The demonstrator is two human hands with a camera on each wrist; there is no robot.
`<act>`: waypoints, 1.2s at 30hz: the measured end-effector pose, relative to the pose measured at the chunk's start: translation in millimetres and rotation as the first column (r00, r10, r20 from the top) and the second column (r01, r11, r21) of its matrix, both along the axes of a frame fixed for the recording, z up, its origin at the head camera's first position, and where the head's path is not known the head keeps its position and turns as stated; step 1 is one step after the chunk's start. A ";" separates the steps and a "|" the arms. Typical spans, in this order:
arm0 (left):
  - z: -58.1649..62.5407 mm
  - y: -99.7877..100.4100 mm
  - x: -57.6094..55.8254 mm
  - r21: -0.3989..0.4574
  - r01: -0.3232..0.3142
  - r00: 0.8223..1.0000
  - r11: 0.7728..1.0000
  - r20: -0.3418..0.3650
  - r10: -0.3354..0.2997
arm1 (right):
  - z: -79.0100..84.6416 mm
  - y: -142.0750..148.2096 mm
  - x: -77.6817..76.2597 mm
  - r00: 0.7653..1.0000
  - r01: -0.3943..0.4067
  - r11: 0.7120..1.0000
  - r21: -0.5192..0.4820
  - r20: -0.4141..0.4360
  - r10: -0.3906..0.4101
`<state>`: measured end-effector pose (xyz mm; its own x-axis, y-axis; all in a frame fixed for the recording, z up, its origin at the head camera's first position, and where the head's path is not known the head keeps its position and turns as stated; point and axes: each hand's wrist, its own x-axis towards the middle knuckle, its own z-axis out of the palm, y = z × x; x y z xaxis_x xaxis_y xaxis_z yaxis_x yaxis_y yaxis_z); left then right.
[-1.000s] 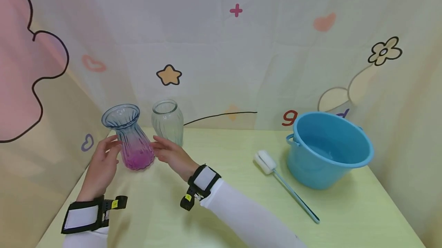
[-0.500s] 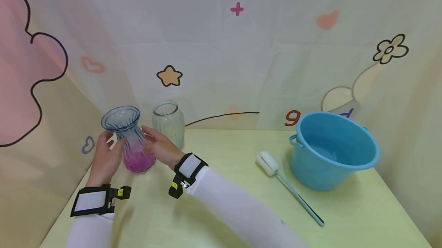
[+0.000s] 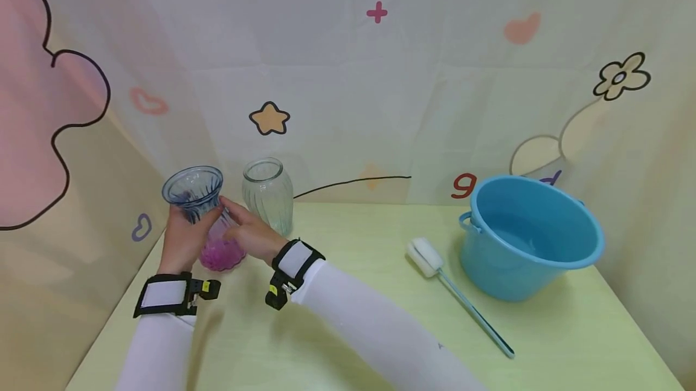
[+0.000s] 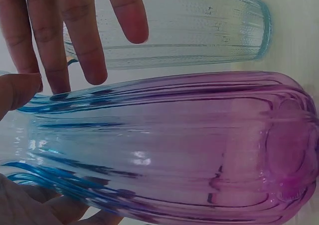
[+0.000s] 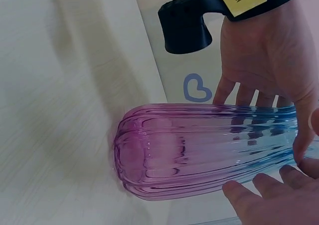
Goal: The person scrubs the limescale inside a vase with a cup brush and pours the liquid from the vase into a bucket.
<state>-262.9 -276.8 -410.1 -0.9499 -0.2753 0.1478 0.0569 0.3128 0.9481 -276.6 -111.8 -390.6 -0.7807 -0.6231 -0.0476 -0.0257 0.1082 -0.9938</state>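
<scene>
"Vase (image 5: 204, 152), pink below and blue above: specify its position with respect to the clear jar (image 3: 270, 197)."

"The vase is upright, left of the jar and slightly in front of it. The two glass walls are near each other but apart. Whether the base bears fully on the table (image 3: 337, 282) cannot be told."

"Specify the state of each grip."

"The left hand (image 3: 183, 240), on the side of the vase away from the jar, grips the neck below the flared rim: thumb across the front, fingers behind. The right hand (image 3: 255, 235), on the jar side, lies along the vase wall with fingers extended, not wrapped round it. Contact of each fingertip cannot be confirmed."

"Specify edges and clearances."

"Behind the jar: the table's back edge is near, with the patterned backdrop (image 3: 337, 107) rising there. Left of the jar, past the vase: the table's left edge runs near the left hand, so the margin is narrow. Right of the jar: a broad span of tabletop reaches to the brush (image 3: 429, 260), its white head toward the jar and its handle slanting away. Farther right of the jar: the bucket (image 3: 505, 270), just beside the brush head, its side lug facing the jar."
</scene>
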 end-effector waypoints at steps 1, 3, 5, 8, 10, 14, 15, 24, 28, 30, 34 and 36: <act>-0.6 0.9 -1.2 0.007 -0.010 1.000 1.000 -0.003 0.010 | -0.1 0.2 0.2 1.000 -0.003 1.000 0.002 0.002 0.003; -1.6 2.4 -3.0 0.028 -0.029 1.000 0.999 -0.008 0.029 | -0.4 0.2 0.1 1.000 -0.004 1.000 -0.002 0.003 0.004; -1.9 3.6 -3.4 0.021 -0.049 0.999 0.999 0.001 0.049 | -0.6 -0.2 -0.4 1.000 -0.003 1.000 -0.008 0.004 0.003; -2.1 4.6 -3.6 -0.007 -0.070 0.998 0.997 0.005 0.070 | -1.5 -0.2 -0.7 1.000 0.005 1.000 -0.020 0.013 -0.005; -1.5 5.3 -3.7 -0.039 -0.088 0.996 0.995 0.004 0.089 | -1.8 0.2 -1.1 1.000 0.013 0.999 -0.029 0.018 -0.013; 1.3 6.7 -2.4 -0.082 -0.118 0.993 0.990 -0.001 0.118 | -1.7 1.2 -1.2 0.999 0.015 0.999 -0.038 0.030 -0.014; 2.1 7.1 -1.7 -0.092 -0.127 0.992 0.988 -0.002 0.127 | -1.4 1.6 -1.0 0.999 0.013 0.999 -0.040 0.031 -0.011; 6.2 11.4 14.1 -0.184 -0.167 0.986 0.969 -0.026 0.165 | -0.8 10.2 7.2 0.999 -0.021 0.999 -0.049 0.038 0.023; 12.5 16.0 24.3 -0.221 -0.185 0.983 0.958 -0.047 0.179 | 1.0 16.7 13.1 0.998 -0.043 0.997 -0.067 0.034 0.045; 16.7 18.3 29.8 -0.244 -0.189 0.982 0.951 -0.053 0.182 | 3.3 20.8 16.8 0.998 -0.050 0.996 -0.072 0.036 0.053; 26.2 23.3 40.1 -0.291 -0.181 0.983 0.939 -0.064 0.170 | 7.9 30.2 23.7 0.997 -0.065 0.994 -0.082 0.033 0.068; 30.9 26.4 44.7 -0.313 -0.168 0.985 0.935 -0.075 0.152 | 8.8 35.7 26.7 0.997 -0.071 0.994 -0.085 0.028 0.074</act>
<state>-218.2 -250.4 -379.2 -0.8864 -0.3548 0.2975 0.0249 0.6051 0.7957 -249.9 -76.0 -381.8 -0.7321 -0.6810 -0.0164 0.0003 0.0237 -0.9997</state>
